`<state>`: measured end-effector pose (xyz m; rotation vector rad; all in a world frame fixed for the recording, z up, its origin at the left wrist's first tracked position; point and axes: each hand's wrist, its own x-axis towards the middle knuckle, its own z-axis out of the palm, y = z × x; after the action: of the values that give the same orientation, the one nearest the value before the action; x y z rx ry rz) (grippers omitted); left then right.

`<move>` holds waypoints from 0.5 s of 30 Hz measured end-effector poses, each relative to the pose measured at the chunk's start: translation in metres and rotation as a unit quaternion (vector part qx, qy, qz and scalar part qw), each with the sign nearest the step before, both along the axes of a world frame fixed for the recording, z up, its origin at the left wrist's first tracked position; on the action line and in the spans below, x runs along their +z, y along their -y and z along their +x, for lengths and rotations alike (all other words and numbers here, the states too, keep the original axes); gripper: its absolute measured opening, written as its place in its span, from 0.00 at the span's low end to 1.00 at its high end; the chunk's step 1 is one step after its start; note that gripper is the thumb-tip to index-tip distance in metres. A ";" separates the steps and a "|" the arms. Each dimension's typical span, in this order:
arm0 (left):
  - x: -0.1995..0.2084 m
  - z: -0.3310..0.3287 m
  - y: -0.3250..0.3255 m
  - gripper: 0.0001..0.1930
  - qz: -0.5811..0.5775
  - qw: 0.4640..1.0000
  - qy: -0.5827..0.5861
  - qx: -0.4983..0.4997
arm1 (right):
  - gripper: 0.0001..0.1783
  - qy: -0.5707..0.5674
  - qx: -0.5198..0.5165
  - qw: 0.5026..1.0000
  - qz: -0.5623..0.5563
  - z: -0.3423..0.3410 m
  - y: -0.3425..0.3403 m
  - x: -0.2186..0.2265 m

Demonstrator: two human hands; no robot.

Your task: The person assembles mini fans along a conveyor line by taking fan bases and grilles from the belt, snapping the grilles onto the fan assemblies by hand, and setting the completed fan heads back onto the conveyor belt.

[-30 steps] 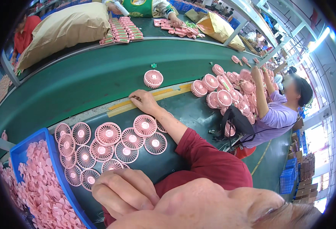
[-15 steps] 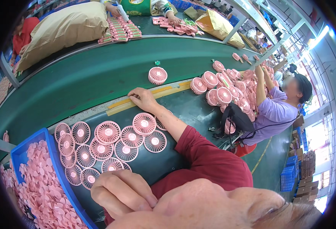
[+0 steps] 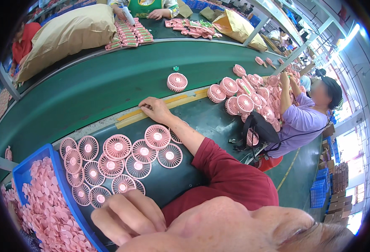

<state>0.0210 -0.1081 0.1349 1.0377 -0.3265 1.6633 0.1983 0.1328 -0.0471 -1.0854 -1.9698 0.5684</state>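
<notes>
My right hand (image 3: pixel 156 110) rests on the near edge of the green conveyor belt (image 3: pixel 122 77), its fingers loosely bent, thumb apart, with nothing visible in it. On the belt beyond it rides a pink round fan head (image 3: pixel 177 82), with a small green piece (image 3: pixel 176 68) behind it. Several pink round fan grilles (image 3: pixel 157 136) lie on the dark worktable (image 3: pixel 180 178) between my hands, some overlapping. My left hand (image 3: pixel 130 214) is raised close in at the lower edge, fingers curled inward. Its fingertips are hidden, so I cannot make out whether anything is in them.
A blue bin (image 3: pixel 61 180) of pink flat pieces stands at the left. On the right, a person in purple (image 3: pixel 300 124) works beside a heap of pink fans (image 3: pixel 246 103) and a black bag (image 3: pixel 262 130). Across the belt are a large paper sack (image 3: pixel 69 38) and another person's hands.
My left hand has shifted slightly left and down. The fan head has drifted right along the belt. Across it, a person's hand has moved left off the pink parts. My right hand stays put.
</notes>
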 end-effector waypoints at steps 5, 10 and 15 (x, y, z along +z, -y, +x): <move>-0.002 0.003 -0.011 0.11 0.020 1.000 0.004 -0.022 | 0.08 -0.002 0.000 1.000 0.003 0.001 0.000 -0.002; 0.007 0.009 -0.021 0.08 0.074 0.996 0.038 -0.015 | 0.08 -0.001 -0.004 1.000 -0.002 0.002 -0.001 -0.004; -0.028 0.010 0.044 0.10 -0.278 0.947 -0.077 0.139 | 0.08 0.001 -0.007 1.000 -0.011 0.002 -0.001 -0.003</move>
<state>0.0307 -0.1524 0.1074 0.7953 0.3958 1.7620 0.2001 0.1343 -0.0499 -1.1126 -1.9596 0.5839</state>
